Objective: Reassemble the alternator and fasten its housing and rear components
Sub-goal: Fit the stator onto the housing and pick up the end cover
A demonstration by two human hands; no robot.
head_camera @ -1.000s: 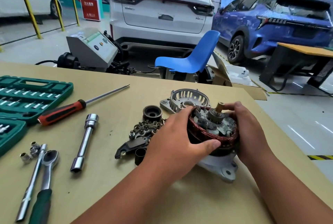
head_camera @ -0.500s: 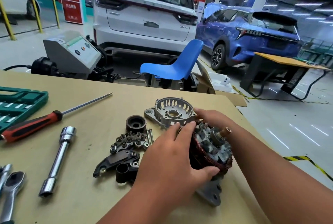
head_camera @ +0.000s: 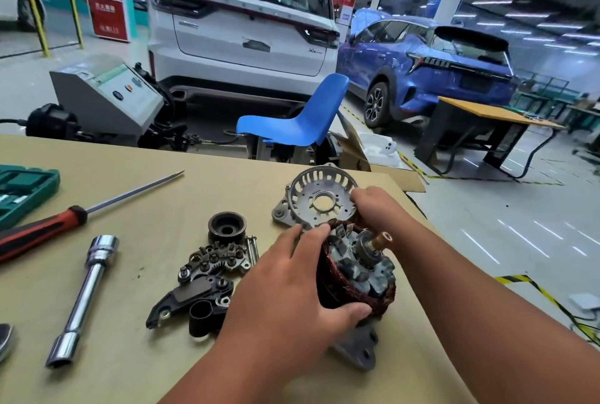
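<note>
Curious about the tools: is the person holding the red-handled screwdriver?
No, the screwdriver lies on the table while the left hand grips the stator and the right hand the housing cover.

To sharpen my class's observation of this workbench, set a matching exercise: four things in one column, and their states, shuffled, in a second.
Things:
1. red-handled screwdriver
2. slotted grey metal housing cover
3. copper-wound stator assembly
4. black grooved pulley

States:
A. gripped by the left hand
B. standing unheld on the tan table
C. rim held by the right hand
D. lying untouched at the left

Pairs: 1-D, 2-C, 3-A, 4-B.
</note>
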